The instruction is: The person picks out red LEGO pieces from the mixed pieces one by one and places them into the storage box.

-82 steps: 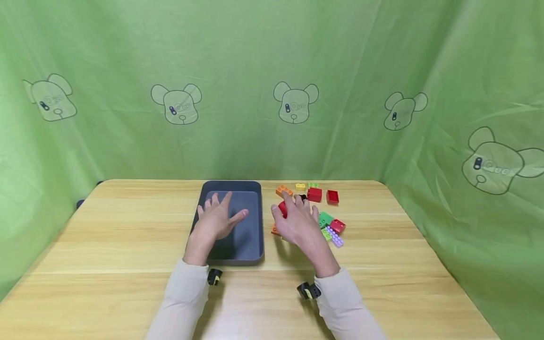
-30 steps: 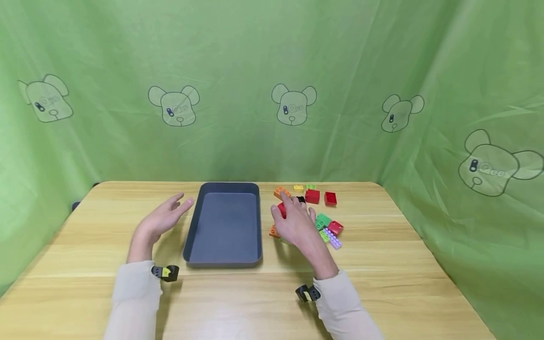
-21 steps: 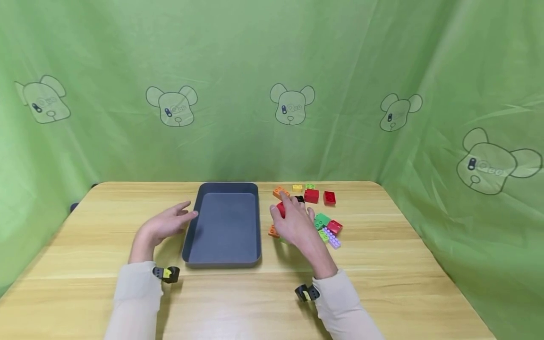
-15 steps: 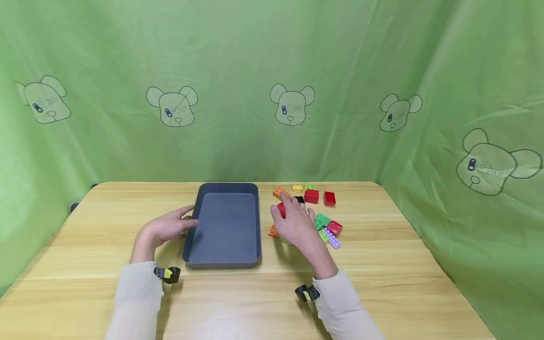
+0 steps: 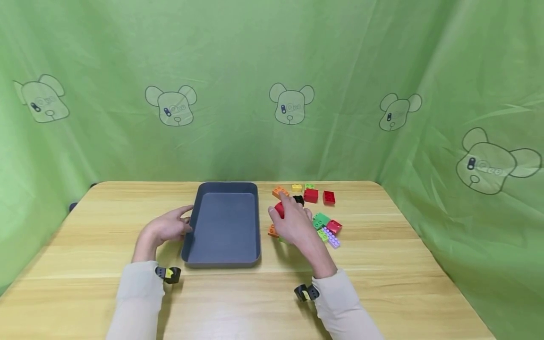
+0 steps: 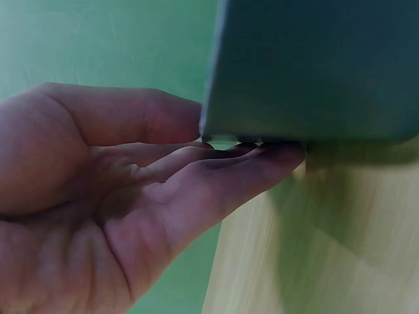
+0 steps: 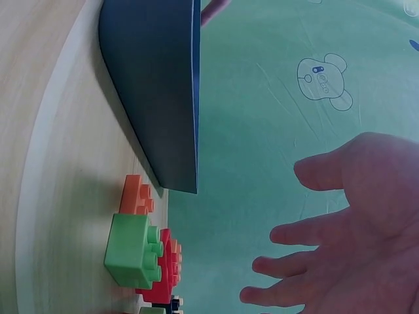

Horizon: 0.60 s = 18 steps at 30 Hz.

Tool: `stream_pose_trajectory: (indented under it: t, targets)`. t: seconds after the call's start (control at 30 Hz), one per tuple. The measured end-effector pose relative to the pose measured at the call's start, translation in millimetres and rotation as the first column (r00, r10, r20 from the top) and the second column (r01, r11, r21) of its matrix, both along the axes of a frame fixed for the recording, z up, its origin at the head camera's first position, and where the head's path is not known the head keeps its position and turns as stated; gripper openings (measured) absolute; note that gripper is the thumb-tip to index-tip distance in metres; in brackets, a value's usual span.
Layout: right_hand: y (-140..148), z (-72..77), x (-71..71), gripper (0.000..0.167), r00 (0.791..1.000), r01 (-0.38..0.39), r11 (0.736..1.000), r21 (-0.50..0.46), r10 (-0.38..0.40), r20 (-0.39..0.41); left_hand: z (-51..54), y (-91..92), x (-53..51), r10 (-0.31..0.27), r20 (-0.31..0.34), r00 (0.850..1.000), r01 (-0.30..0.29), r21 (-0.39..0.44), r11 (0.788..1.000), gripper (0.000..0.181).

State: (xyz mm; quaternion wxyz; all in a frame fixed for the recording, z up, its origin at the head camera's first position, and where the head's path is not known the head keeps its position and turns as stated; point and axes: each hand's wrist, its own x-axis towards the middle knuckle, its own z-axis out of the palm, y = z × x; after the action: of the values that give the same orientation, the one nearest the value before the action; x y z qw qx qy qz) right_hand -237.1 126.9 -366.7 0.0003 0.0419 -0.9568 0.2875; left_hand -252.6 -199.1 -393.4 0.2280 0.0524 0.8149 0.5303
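Observation:
A dark grey tray (image 5: pixel 225 226) with low walls stands on the table, left of a group of toy bricks. My left hand (image 5: pixel 165 226) is at its left side. In the left wrist view, the thumb and the fingers (image 6: pixel 229 186), nearly straight, meet the outside of the tray (image 6: pixel 314 72). My right hand (image 5: pixel 293 219) hovers over the bricks with spread fingers and holds nothing. Close by are a red brick (image 5: pixel 279 209), an orange brick (image 5: pixel 280 191), another orange brick (image 5: pixel 273 231) and a black brick (image 5: pixel 299 200). In the right wrist view, a light green brick (image 7: pixel 133 252) lies below the hand (image 7: pixel 353 229).
Further right lie two red bricks (image 5: pixel 329 197) (image 5: pixel 334 226), a green brick (image 5: pixel 320 220) and a purple brick (image 5: pixel 331 238). A yellow brick (image 5: pixel 296 188) is near the back edge. The wooden table (image 5: pixel 238 302) ends at a green curtain (image 5: pixel 233 137).
My left hand has moved from above the tray to its left, then in against its outer wall; the thumb has come back from over the rim. My right hand has stayed above the bricks.

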Motion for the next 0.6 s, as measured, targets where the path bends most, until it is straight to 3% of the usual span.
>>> stream_pose_trajectory:
  t: [0.17, 0.33, 0.6]
  targets:
    - [-0.4, 0.7, 0.1, 0.071, 1.000, -0.001, 1.000, -0.002, 0.001, -0.006, 1.8, 2.4, -0.4, 0.017, -0.013, 1.000, -0.017, -0.023, 1.000, 0.090]
    - [-0.1, 0.6, -0.8, 0.074, 1.000, 0.011, 1.000, -0.005, -0.011, -0.028, 2.9, 6.8, -0.2, -0.008, -0.022, 1.000, 0.008, -0.010, 1.000, 0.090]
    - [-3.3, -1.3, -1.1, 0.060, 0.999, 0.039, 0.998, -0.040, -0.040, -0.014, 3.9, 13.6, -1.4, -0.031, -0.016, 0.999, 0.031, -0.003, 1.000, 0.089]
